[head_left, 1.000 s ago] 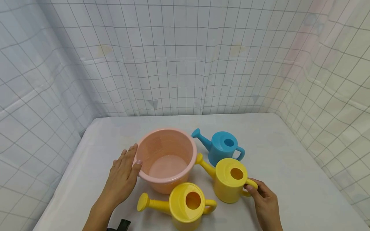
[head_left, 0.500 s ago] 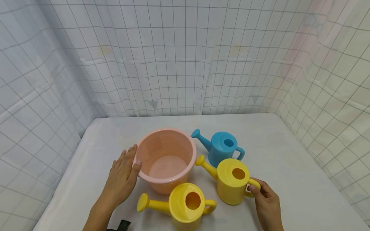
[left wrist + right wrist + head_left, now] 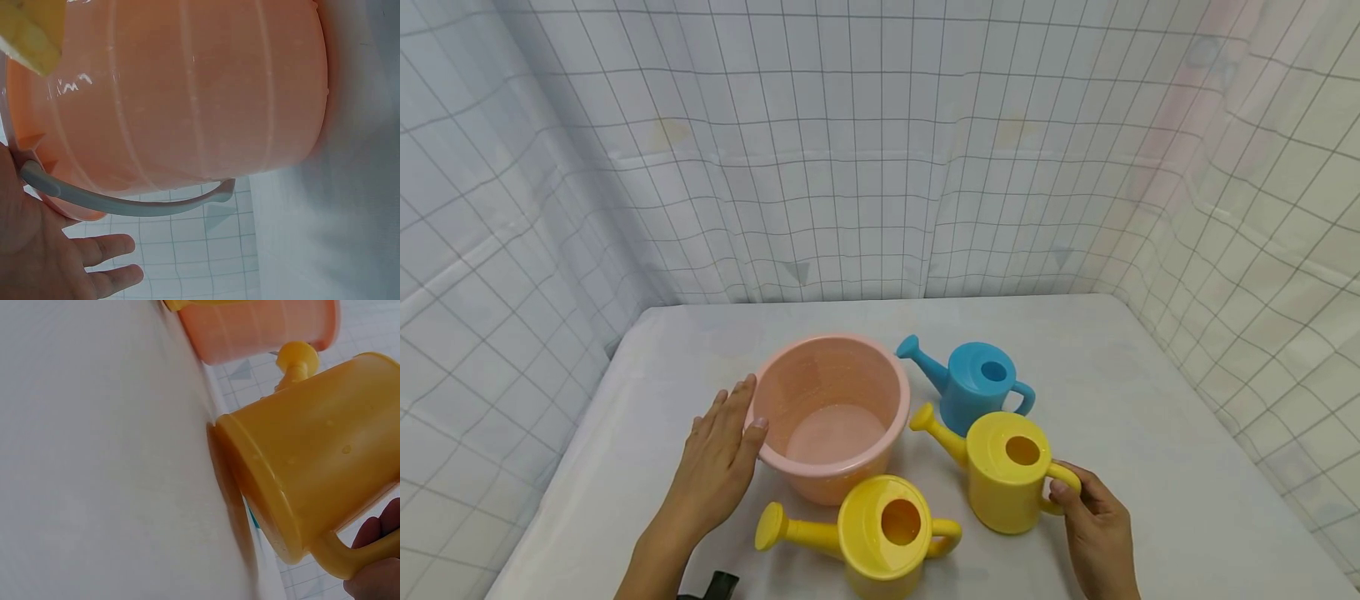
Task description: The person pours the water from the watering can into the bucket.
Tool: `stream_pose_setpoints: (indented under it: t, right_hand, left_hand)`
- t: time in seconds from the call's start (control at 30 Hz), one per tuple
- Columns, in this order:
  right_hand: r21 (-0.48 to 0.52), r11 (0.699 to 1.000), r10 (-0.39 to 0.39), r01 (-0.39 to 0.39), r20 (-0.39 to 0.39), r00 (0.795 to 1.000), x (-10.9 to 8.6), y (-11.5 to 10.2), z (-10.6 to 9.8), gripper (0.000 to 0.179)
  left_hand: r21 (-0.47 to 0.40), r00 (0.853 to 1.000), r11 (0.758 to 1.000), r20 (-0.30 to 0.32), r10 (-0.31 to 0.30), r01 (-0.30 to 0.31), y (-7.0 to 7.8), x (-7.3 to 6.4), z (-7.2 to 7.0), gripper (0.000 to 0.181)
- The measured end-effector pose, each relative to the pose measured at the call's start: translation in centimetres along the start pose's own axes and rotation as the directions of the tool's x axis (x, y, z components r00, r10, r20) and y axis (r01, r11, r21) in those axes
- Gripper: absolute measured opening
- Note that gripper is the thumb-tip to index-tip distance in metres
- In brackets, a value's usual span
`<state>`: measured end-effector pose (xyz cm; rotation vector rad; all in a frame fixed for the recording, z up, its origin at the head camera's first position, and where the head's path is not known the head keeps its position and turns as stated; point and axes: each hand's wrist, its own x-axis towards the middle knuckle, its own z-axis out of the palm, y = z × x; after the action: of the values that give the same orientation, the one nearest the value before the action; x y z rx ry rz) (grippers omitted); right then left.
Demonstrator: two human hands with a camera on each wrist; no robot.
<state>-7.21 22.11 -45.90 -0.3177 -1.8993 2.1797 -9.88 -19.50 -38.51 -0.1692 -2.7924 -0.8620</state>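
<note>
Evidently, the right hand is pinching the handle of a yellow watering can just to its left. Its glossy shell is suggesting light, stiff plastic, probably slick along the sides, so the handle is likely offering the surest hold. The left hand, fingers outstretched, is touching a pink bucket on its right.

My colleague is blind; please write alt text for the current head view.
A right hand holds a yellow watering can by its handle, while the left hand rests against a pink bucket. On the white table, a blue watering can stands behind the held can, and a second yellow can stands before the bucket.
</note>
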Motion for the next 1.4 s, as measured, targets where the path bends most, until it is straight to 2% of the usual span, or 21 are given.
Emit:
stream_pose_setpoints:
  t: [0.2, 0.37, 0.6, 0.87, 1.0, 1.4]
  right_hand:
    - [-0.002, 1.0, -0.012, 0.012, 0.003, 1.0, -0.1, -0.7, -0.1, 0.033]
    - [0.015, 0.999, -0.053, 0.053, 0.045, 0.998, -0.1, -1.7, -0.4, 0.031]
    - [0.086, 0.987, -0.144, 0.134, 0.12, 0.982, -0.3, -3.1, -0.9, 0.028]
    - [0.049, 0.989, -0.149, 0.142, 0.185, 0.971, 0.0, -5.4, -1.3, 0.03]
    - [0.078, 0.983, -0.181, 0.169, 0.21, 0.961, 0.2, -6.1, -1.5, 0.029]
    - [0.089, 0.97, -0.241, 0.226, 0.234, 0.942, 1.0, -8.4, -1.5, 0.029]
  left_hand:
    - [0.001, 1.0, 1.0, -0.005, 0.0, 0.0, 0.0, -0.1, 0.0, 0.057]
    - [0.0, 1.0, 1.0, -0.007, -0.002, 0.002, 0.1, -0.1, 0.0, 0.056]
    - [-0.004, 1.0, 1.0, -0.007, -0.001, 0.001, 0.1, -0.1, 0.0, 0.057]
    - [0.008, 1.0, 1.0, 0.011, -0.01, 0.01, 0.1, -0.2, 0.0, 0.057]
    - [0.008, 1.0, 1.0, 0.011, -0.008, 0.008, 0.1, -0.2, 0.0, 0.057]
    - [0.014, 1.0, 1.0, 0.016, -0.016, 0.016, 0.2, -0.1, -0.1, 0.056]
